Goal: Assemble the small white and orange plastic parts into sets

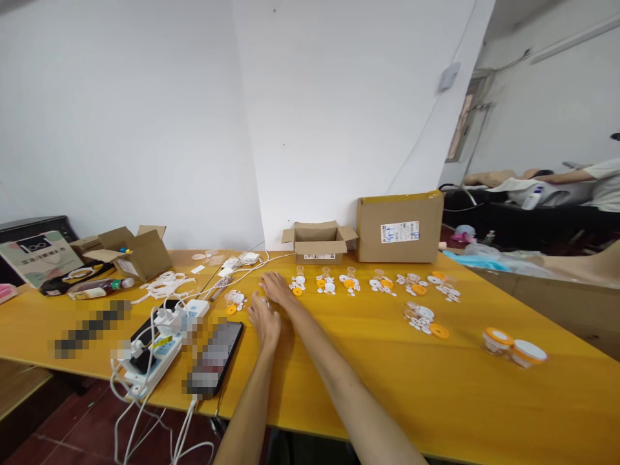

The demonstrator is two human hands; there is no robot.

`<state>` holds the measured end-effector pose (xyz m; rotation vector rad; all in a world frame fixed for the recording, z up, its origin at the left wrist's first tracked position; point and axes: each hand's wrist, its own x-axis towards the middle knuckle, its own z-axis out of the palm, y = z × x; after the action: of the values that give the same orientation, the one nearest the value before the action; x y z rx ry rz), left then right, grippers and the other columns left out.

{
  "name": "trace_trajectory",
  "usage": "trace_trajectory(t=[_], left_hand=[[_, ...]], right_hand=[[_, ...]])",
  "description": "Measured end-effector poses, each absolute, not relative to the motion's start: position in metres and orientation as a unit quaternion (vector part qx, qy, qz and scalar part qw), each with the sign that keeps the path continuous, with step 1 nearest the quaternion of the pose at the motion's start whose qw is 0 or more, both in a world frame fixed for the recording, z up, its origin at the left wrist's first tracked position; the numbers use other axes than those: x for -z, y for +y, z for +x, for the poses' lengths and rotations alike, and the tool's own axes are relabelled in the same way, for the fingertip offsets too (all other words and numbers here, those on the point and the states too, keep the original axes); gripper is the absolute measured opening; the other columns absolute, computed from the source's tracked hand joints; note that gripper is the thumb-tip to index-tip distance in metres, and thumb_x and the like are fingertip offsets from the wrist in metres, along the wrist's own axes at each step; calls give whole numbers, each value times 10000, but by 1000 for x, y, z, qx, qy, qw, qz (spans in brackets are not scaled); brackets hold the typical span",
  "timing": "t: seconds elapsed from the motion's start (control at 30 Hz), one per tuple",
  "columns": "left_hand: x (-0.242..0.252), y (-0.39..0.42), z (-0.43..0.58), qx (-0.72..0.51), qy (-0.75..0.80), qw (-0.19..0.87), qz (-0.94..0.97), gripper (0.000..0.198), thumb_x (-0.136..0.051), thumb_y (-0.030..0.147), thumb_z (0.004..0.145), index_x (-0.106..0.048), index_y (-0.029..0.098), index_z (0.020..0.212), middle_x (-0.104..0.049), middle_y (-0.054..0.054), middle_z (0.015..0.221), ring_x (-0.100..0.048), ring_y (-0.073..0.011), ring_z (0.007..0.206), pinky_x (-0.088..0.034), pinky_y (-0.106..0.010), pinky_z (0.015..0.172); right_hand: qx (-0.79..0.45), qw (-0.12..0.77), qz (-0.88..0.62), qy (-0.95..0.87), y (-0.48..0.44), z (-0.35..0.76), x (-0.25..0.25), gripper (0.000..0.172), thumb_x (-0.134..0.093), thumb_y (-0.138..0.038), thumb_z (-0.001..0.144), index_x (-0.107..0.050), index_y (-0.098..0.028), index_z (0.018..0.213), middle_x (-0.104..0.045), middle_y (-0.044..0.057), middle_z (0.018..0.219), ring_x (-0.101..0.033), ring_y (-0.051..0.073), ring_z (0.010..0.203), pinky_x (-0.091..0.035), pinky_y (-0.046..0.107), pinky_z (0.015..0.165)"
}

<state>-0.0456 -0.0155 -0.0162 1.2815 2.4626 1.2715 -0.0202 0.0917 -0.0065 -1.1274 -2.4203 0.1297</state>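
In the head view, your left hand (265,321) and right hand (277,289) are resting close together over the table (349,361), a small pale piece (265,301) showing between them; I cannot tell whether either is gripping it. White parts (237,298) and an orange ring (231,310) are lying loose just leftward, so a careless sideways sweep could be scattering them. Your fingers are hiding most of the piece, leaving its shape unclear.

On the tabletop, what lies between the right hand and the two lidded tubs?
In the head view, a loose cluster of clear, white and orange pieces lies between the right hand and the lidded tubs.
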Motion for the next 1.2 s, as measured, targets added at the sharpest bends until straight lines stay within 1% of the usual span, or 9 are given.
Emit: trace_trajectory(t=[0.1,0.2,0.4,0.57,0.7,0.83,1.03,1.2], left_hand=[[20,-13,-48,-425,800,30,423,687,-493,18,665,-424,162,1333,-580,-154,1313,-565,-320,1150,-457,-445,957],[22,-12,-49,-415,805,20,424,651,-504,22,677,-455,169,1309,-585,-155,1302,-572,-322,1141,-461,-450,953],[23,-10,-50,-412,805,13,427,635,-507,30,699,-448,179,1314,-599,-158,1289,-580,-324,1132,-456,-449,948],[21,-11,-49,-402,812,19,423,584,-499,34,706,-473,177,1272,-601,-158,1279,-576,-320,1134,-455,-445,938],[21,-12,-50,-407,808,14,425,573,-498,34,705,-473,176,1259,-608,-149,1267,-573,-316,1138,-461,-439,929],[20,-12,-48,-404,813,12,418,580,-503,25,698,-468,172,1259,-614,-153,1257,-574,-316,1137,-461,-442,932],[18,-14,-46,-399,817,22,416,575,-514,31,704,-464,168,1260,-610,-164,1262,-566,-319,1154,-450,-454,946],[24,-11,-50,-414,808,18,418,606,-511,39,702,-450,170,1289,-596,-167,1284,-562,-333,1155,-444,-468,956]], right_hand=[[-58,248,-391,-885,90,-18,6,156,-493,-235,958,-612,-225,1058,-652,66,1103,-563,191,1038,-427,308,903],[-64,253,-380,-887,89,-16,7,148,-520,-229,945,-617,-231,1057,-656,57,1101,-570,190,1034,-433,302,892],[-90,262,-365,-889,94,-17,8,203,-554,-221,923,-619,-252,1112,-648,46,1170,-571,183,1077,-425,306,934],[-114,258,-359,-890,95,-16,8,239,-547,-199,915,-627,-281,1125,-646,17,1187,-566,170,1103,-417,297,957],[-107,252,-370,-888,92,-16,6,248,-519,-223,930,-625,-273,1149,-642,37,1154,-570,187,1088,-429,314,940],[-89,252,-382,-885,91,-17,6,196,-524,-248,931,-647,-266,1083,-641,39,1097,-580,185,1043,-436,303,909],[-81,258,-384,-883,90,-17,5,162,-509,-212,934,-652,-226,1010,-643,50,1075,-578,176,1005,-438,288,888],[-79,266,-374,-885,86,-14,6,139,-518,-194,927,-641,-233,976,-647,41,1049,-567,175,1001,-439,287,880]])
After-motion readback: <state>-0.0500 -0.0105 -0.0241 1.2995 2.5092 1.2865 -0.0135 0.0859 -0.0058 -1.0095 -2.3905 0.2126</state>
